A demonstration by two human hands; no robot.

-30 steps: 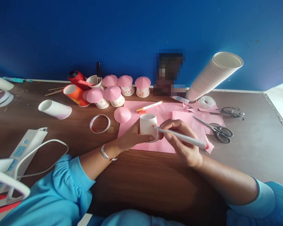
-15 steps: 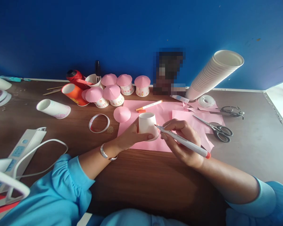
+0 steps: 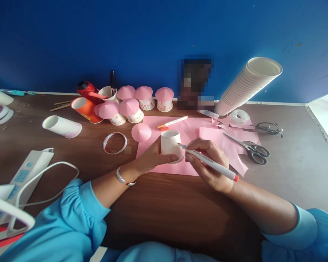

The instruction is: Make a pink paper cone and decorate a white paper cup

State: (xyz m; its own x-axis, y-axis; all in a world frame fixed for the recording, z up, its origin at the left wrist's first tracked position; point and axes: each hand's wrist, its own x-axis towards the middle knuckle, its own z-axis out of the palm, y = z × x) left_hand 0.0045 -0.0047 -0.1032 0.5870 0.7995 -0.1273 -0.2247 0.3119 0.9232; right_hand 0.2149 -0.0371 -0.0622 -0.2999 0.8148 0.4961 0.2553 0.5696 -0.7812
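My left hand (image 3: 150, 158) is wrapped round a small white paper cup (image 3: 170, 142) that stands upside down on a pink paper sheet (image 3: 190, 131). My right hand (image 3: 211, 163) pinches a white marker with a red end (image 3: 209, 163); its tip touches the cup's right side. A loose pink paper cone (image 3: 141, 132) lies just left of the cup. An orange-tipped pen (image 3: 172, 122) rests on the sheet behind the cup.
Several cups with pink cone tops (image 3: 131, 103) stand at the wall beside an orange cup (image 3: 86, 108). A leaning stack of white cups (image 3: 246, 85), tape roll (image 3: 239, 116) and two scissors (image 3: 251, 149) lie right. A tape ring (image 3: 115, 142), a lying cup (image 3: 62, 126) and a power strip (image 3: 24, 173) lie left.
The marker's tip drew slightly away from the cup, then came back against its side. My left hand and the cup stayed in place.
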